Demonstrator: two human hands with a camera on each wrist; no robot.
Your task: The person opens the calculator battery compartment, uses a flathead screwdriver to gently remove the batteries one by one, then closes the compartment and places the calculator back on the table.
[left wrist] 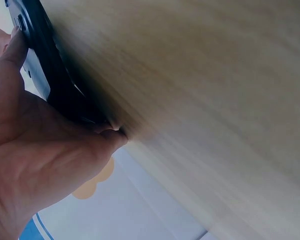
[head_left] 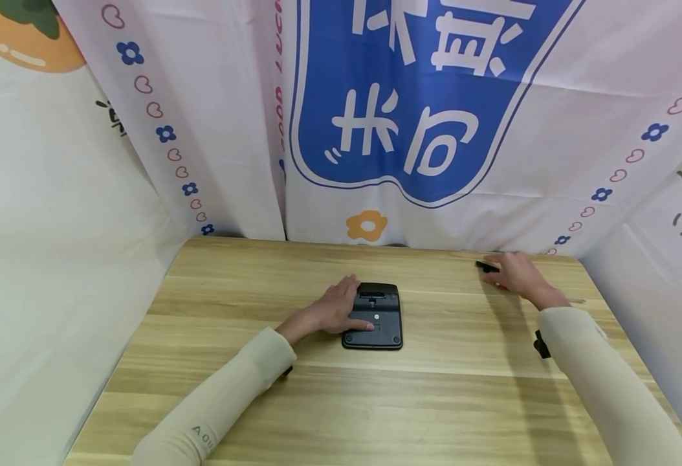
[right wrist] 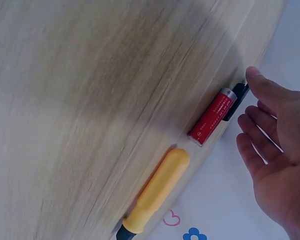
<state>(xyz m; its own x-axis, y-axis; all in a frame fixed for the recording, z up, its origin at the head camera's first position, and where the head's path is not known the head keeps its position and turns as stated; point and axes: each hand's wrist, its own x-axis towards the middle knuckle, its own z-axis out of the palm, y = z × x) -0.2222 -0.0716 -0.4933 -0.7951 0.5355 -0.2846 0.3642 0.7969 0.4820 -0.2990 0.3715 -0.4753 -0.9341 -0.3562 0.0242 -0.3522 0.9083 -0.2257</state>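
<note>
A black calculator (head_left: 378,333) lies back side up in the middle of the table, its battery bay uncovered near the far edge. My left hand (head_left: 336,309) holds it by the left side, thumb across the back and fingers round the edge, as the left wrist view shows. At the table's far right, my right hand (head_left: 516,272) pinches the end of a small black piece (head_left: 485,266), perhaps the battery cover. Its index fingertip is hidden in the right wrist view. A red battery (right wrist: 212,117) lies right beside the black piece.
A screwdriver with a yellow-orange handle (right wrist: 162,182) lies near the battery; in the head view my wrist hides most of it. Printed cloth (head_left: 230,129) hangs behind the wooden table (head_left: 376,414) and along both sides.
</note>
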